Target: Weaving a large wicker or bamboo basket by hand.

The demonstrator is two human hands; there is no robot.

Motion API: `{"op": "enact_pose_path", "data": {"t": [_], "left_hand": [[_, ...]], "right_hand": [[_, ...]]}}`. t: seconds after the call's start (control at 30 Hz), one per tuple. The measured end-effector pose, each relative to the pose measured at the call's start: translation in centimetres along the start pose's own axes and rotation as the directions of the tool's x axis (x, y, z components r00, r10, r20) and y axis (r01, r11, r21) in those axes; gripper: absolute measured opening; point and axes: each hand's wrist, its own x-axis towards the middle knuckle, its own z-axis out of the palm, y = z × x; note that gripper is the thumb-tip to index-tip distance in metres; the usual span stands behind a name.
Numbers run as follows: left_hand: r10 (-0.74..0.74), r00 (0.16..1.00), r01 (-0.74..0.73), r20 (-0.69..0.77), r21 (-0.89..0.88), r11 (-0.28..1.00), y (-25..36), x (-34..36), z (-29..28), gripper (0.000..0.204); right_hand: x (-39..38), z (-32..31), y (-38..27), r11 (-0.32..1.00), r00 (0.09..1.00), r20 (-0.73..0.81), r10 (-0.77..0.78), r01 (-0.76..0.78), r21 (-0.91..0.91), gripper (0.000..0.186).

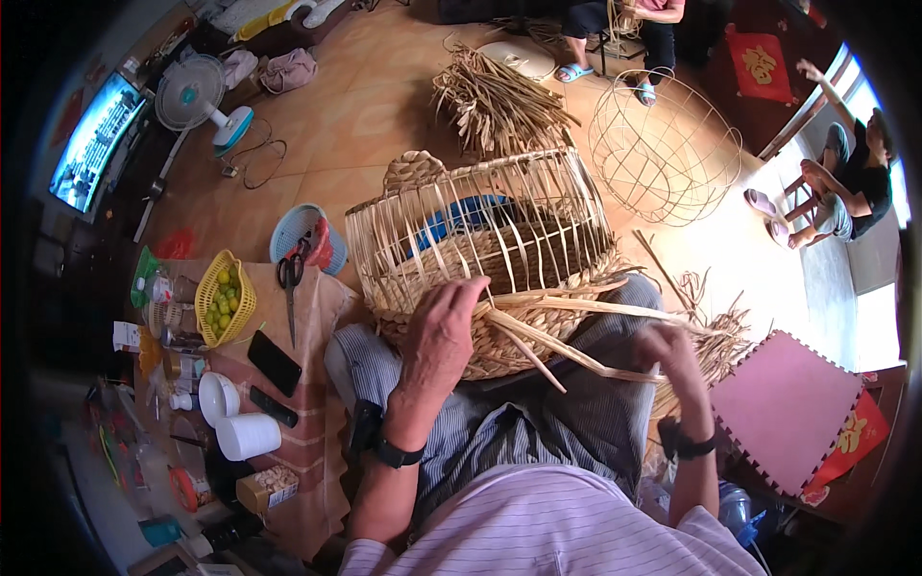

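Observation:
A half-woven straw basket [461, 343] rests on my lap, with dense braided weave below and an open frame of upright stakes above. Something blue [461, 219] shows inside it. My left hand [444, 328] is closed at the near side, thumb and forefinger pinching a strand by a stake. Long pale straw strands [586, 305] run from there to the right. Beside their far ends is my right hand [675, 360], off the basket and smeared by motion; whether its fingers hold a strand is unclear.
Scissors [291, 280], a phone [275, 363] and a yellow basket of green fruit [227, 300] lie left. Straw bundles [499, 101] and a wire frame [665, 144] are beyond. A fan [192, 94] stands far left. Two other people sit at the back and right; a pink mat [788, 413] is near right.

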Motion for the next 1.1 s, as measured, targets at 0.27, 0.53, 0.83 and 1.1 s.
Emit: {"op": "enact_pose_path", "data": {"t": [0.27,0.53,0.83,1.1], "left_hand": [[-0.081,0.983,0.103,0.167,-0.13,0.986,0.0,0.9,1.7,0.033],[0.061,0.96,0.009,0.274,-0.246,0.969,-1.5,0.8,0.2,0.044],[-0.017,0.997,0.03,0.081,-0.174,0.984,-0.8,0.1,1.6,0.036],[-0.113,0.994,0.108,-0.01,-0.214,0.971,-0.5,0.1,3.0,0.022]], "right_hand": [[-1.5,11.9,-5.0,0.804,0.87,0.128,-0.476,0.489,-0.338,0.04],[-0.5,7.3,-11.9,0.952,0.802,0.595,-0.044,-0.146,0.268,0.027],[-0.8,4.8,-15.2,0.616,0.78,0.52,-0.348,-0.228,0.754,0.03],[1.0,-1.3,-11.7,0.136,0.877,-0.178,-0.446,0.263,0.955,0.019]]}}
